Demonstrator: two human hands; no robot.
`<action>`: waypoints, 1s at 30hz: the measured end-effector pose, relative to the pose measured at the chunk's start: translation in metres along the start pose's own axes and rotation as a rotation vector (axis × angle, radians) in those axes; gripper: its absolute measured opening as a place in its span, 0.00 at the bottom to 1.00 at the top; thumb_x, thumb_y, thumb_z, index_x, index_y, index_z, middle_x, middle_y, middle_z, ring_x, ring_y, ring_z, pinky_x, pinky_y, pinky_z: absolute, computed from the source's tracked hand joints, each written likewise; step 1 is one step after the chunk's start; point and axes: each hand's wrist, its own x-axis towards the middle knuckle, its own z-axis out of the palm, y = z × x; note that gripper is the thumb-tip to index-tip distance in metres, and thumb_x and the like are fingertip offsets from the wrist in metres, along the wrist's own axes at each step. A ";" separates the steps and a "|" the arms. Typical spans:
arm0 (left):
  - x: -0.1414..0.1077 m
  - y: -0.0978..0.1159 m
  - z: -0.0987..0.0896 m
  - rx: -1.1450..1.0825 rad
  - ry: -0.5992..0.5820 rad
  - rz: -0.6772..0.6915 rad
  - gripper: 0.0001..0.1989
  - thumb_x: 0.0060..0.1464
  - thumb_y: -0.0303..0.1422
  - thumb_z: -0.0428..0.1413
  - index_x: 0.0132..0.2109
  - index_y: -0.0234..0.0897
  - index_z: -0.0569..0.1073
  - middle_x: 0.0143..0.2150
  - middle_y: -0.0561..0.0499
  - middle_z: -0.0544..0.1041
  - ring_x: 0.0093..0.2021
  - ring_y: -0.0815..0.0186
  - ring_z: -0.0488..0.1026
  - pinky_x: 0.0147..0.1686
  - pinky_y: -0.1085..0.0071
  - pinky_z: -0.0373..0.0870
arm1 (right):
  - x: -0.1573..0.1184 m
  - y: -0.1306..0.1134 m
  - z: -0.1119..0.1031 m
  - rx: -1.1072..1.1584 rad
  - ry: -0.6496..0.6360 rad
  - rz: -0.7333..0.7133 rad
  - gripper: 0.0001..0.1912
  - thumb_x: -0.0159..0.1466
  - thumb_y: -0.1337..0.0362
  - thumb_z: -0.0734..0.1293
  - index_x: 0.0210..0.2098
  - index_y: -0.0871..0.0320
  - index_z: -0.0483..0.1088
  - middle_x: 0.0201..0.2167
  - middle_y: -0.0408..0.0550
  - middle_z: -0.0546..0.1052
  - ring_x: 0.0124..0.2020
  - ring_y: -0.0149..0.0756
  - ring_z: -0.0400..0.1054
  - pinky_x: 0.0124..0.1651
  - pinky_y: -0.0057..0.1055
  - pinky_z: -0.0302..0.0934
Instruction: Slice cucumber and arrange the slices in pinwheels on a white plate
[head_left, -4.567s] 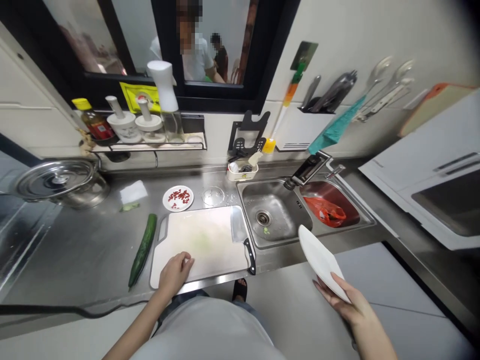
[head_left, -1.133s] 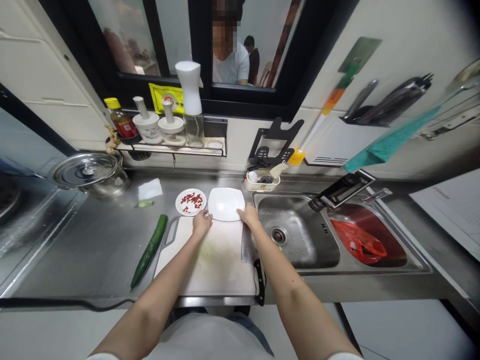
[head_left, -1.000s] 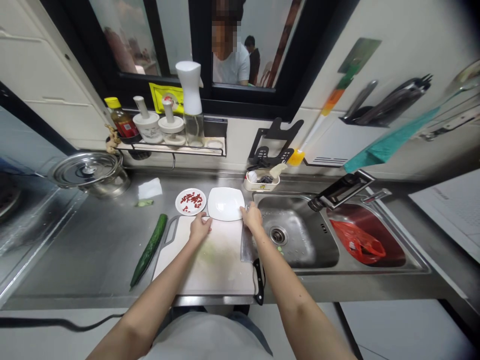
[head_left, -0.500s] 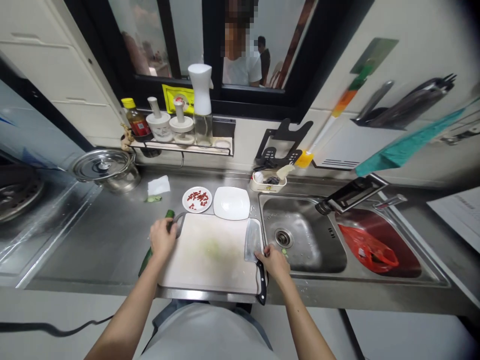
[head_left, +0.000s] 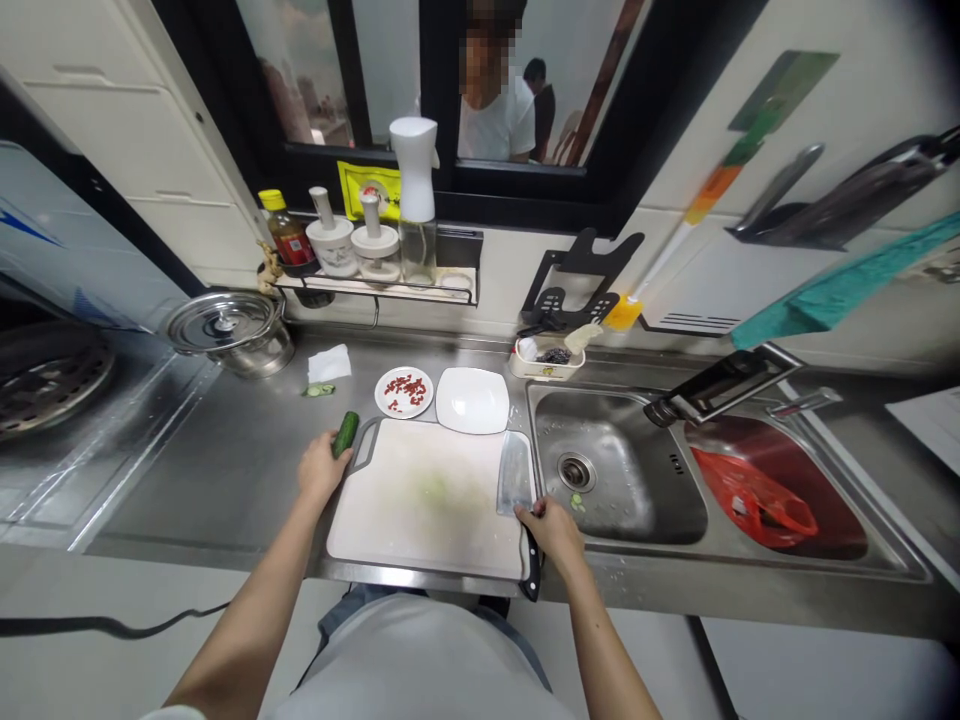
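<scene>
My left hand [head_left: 322, 470] is wrapped round a green cucumber [head_left: 346, 434] at the left edge of the white cutting board [head_left: 420, 530], beside its grey handle. On the board's right side lies a cleaver [head_left: 514, 478] with a black handle, blade pointing away from me. My right hand [head_left: 551, 525] is closed on the cleaver where blade meets handle, thumb and fingers together. Behind the board stand a small white plate [head_left: 391, 404] with chopped red pieces and a bare white square plate [head_left: 472, 402]. A pale green smear marks the board's middle.
A steel sink [head_left: 622, 500] is at the right, with a red plastic bag [head_left: 757, 505] in its second basin. At the left stand a lidded pot [head_left: 259, 350] and a white tissue [head_left: 330, 362]. A condiment rack [head_left: 450, 290] hangs behind; a person [head_left: 495, 125] shows in the window.
The cucumber has been lifted from beside the board in my left hand, its end now pointing up and away. My right hand stays at the cleaver. The view has shifted slightly.
</scene>
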 end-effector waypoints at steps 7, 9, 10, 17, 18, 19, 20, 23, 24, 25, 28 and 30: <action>0.000 -0.006 -0.003 -0.033 -0.014 0.070 0.25 0.57 0.41 0.51 0.58 0.35 0.69 0.52 0.38 0.76 0.52 0.52 0.73 0.49 0.63 0.68 | 0.004 0.003 0.003 0.007 -0.013 0.002 0.15 0.61 0.50 0.65 0.35 0.57 0.70 0.30 0.48 0.77 0.35 0.38 0.72 0.28 0.26 0.50; -0.003 -0.006 -0.007 -0.082 -0.027 0.124 0.25 0.57 0.41 0.51 0.59 0.35 0.69 0.54 0.39 0.75 0.53 0.53 0.72 0.51 0.64 0.67 | 0.005 0.003 0.004 0.010 -0.011 -0.004 0.15 0.61 0.50 0.65 0.35 0.57 0.70 0.30 0.48 0.77 0.35 0.38 0.72 0.28 0.26 0.50; -0.005 -0.006 -0.009 -0.112 -0.038 0.158 0.25 0.57 0.41 0.51 0.59 0.35 0.69 0.54 0.40 0.75 0.54 0.54 0.72 0.52 0.64 0.67 | 0.005 0.003 0.004 0.011 -0.007 -0.003 0.15 0.61 0.50 0.65 0.35 0.56 0.70 0.30 0.47 0.77 0.34 0.37 0.72 0.28 0.26 0.49; -0.022 0.011 -0.025 -0.349 -0.230 0.364 0.28 0.54 0.45 0.52 0.58 0.36 0.71 0.56 0.45 0.74 0.55 0.54 0.71 0.56 0.63 0.65 | 0.005 0.004 0.005 0.010 0.000 -0.007 0.15 0.60 0.50 0.66 0.33 0.56 0.69 0.30 0.47 0.78 0.33 0.37 0.71 0.27 0.26 0.49; -0.025 0.015 -0.026 -0.382 -0.264 0.369 0.28 0.54 0.45 0.52 0.58 0.36 0.71 0.56 0.45 0.74 0.55 0.54 0.70 0.56 0.63 0.65 | 0.005 0.004 0.006 0.009 0.002 -0.009 0.15 0.60 0.50 0.66 0.33 0.56 0.69 0.30 0.47 0.78 0.33 0.37 0.71 0.27 0.26 0.49; -0.028 0.019 -0.027 -0.413 -0.301 0.372 0.28 0.53 0.45 0.53 0.58 0.37 0.72 0.57 0.45 0.74 0.56 0.54 0.70 0.57 0.62 0.65 | 0.005 0.004 0.006 0.008 0.005 -0.010 0.15 0.61 0.50 0.66 0.34 0.56 0.69 0.30 0.47 0.78 0.33 0.37 0.71 0.27 0.26 0.49; -0.031 0.023 -0.028 -0.444 -0.337 0.375 0.28 0.53 0.46 0.54 0.58 0.37 0.72 0.57 0.45 0.74 0.57 0.53 0.69 0.57 0.62 0.65 | 0.005 0.004 0.006 0.006 0.008 -0.011 0.15 0.60 0.50 0.66 0.34 0.56 0.70 0.30 0.48 0.78 0.33 0.37 0.71 0.27 0.26 0.49; -0.039 0.032 -0.025 -0.539 -0.458 0.385 0.28 0.51 0.46 0.55 0.57 0.37 0.73 0.57 0.45 0.74 0.57 0.53 0.69 0.57 0.62 0.65 | 0.004 0.003 0.006 0.003 0.008 -0.001 0.15 0.60 0.50 0.66 0.35 0.56 0.70 0.31 0.48 0.77 0.34 0.37 0.71 0.28 0.26 0.49; -0.042 0.034 -0.022 -0.567 -0.495 0.393 0.28 0.51 0.46 0.56 0.57 0.38 0.72 0.57 0.45 0.74 0.56 0.54 0.70 0.56 0.63 0.66 | 0.004 0.003 0.006 0.004 0.007 0.002 0.15 0.60 0.50 0.66 0.35 0.56 0.70 0.31 0.48 0.77 0.34 0.36 0.71 0.28 0.26 0.49; -0.043 0.035 -0.020 -0.588 -0.525 0.405 0.28 0.52 0.46 0.56 0.58 0.38 0.72 0.56 0.45 0.75 0.54 0.55 0.71 0.55 0.63 0.67 | 0.003 0.003 0.007 0.006 0.007 0.003 0.15 0.60 0.50 0.66 0.35 0.56 0.70 0.31 0.47 0.77 0.34 0.36 0.71 0.28 0.26 0.49; -0.047 0.036 -0.011 -0.596 -0.570 0.460 0.27 0.54 0.44 0.55 0.58 0.38 0.70 0.50 0.46 0.78 0.50 0.58 0.74 0.51 0.65 0.68 | 0.004 0.005 0.010 0.021 0.023 0.002 0.15 0.60 0.50 0.66 0.34 0.56 0.69 0.31 0.47 0.77 0.34 0.36 0.70 0.28 0.26 0.49; -0.047 0.037 -0.006 -0.555 -0.586 0.496 0.25 0.55 0.43 0.54 0.57 0.38 0.71 0.47 0.47 0.78 0.49 0.58 0.74 0.51 0.66 0.68 | 0.005 0.007 0.013 0.049 0.042 -0.010 0.14 0.59 0.51 0.66 0.33 0.56 0.68 0.30 0.46 0.76 0.32 0.35 0.69 0.28 0.26 0.49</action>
